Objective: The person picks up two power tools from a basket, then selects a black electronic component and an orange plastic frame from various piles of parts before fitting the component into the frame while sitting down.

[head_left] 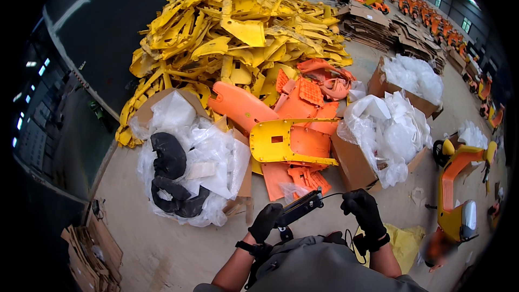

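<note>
1. Head view: the left hand (pixel 266 221), in a black glove, is closed around the lower left end of a dark oblong case (pixel 300 209), held up in front of the body above the floor (pixel 186 251)
2. The case's long axis slants, rising from the left hand toward the upper right, so its far end points across to the right hand's side
3. The right hand (pixel 363 211), also gloved, is off to the right, apart from the case; its fingers are curled and seem to pinch a thin black cable (pixel 332 194) running from the case's upper right end
4. The left hand is thus the nearer one, touching the case; only the cable spans the gap to the right hand
5. Beyond the case lie a yellow panel (pixel 265 148) and orange panels (pixel 243 105), between two boxes of plastic wrap (pixel 175 111)
</note>
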The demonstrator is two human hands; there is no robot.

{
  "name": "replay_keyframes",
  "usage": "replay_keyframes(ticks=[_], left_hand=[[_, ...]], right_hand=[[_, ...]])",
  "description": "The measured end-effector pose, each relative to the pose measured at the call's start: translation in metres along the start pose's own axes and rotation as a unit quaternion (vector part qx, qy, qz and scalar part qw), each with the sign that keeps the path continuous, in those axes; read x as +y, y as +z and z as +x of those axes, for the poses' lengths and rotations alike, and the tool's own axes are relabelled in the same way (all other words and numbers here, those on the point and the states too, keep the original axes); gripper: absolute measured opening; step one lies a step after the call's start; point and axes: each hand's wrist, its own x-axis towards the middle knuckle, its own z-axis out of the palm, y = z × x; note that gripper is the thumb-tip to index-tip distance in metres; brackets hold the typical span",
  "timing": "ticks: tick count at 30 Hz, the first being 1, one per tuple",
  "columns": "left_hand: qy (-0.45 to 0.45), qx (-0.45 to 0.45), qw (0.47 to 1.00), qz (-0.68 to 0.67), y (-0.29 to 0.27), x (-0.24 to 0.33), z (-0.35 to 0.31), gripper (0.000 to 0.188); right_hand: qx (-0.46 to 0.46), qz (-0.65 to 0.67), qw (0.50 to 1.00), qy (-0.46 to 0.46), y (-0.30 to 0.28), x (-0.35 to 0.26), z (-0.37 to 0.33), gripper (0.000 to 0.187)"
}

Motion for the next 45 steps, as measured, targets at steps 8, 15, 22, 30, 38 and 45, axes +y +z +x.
replay_keyframes(ticks=[8,15,22,30,38,45], left_hand=[[0.022,-0.047,0.994,0.092,0.05,0.012,0.026,0.036],[0.039,-0.113,0.986,0.12,0.133,0.029,0.054,0.035],[0.014,-0.191,0.981,0.013,0.244,0.036,0.083,0.034],[-0.024,-0.278,0.96,0.032,0.367,0.033,0.096,0.037],[0.341,-0.389,0.771,0.371,0.455,0.024,0.122,0.045],[0.161,-0.471,0.805,0.323,0.534,0.023,0.13,0.039]], right_hand=[[0.082,0.036,0.996,0.026,-0.049,0.005,-0.03,0.02],[0.189,0.043,0.981,0.01,-0.126,0.01,-0.061,0.02],[0.268,0.081,0.96,-0.014,-0.22,0.022,-0.105,0.025],[0.327,0.075,0.942,-0.005,-0.312,0.04,-0.174,0.037],[0.457,0.109,0.882,-0.008,-0.35,0.055,-0.242,0.03],[0.582,0.105,0.805,0.038,-0.363,0.067,-0.28,0.03]])
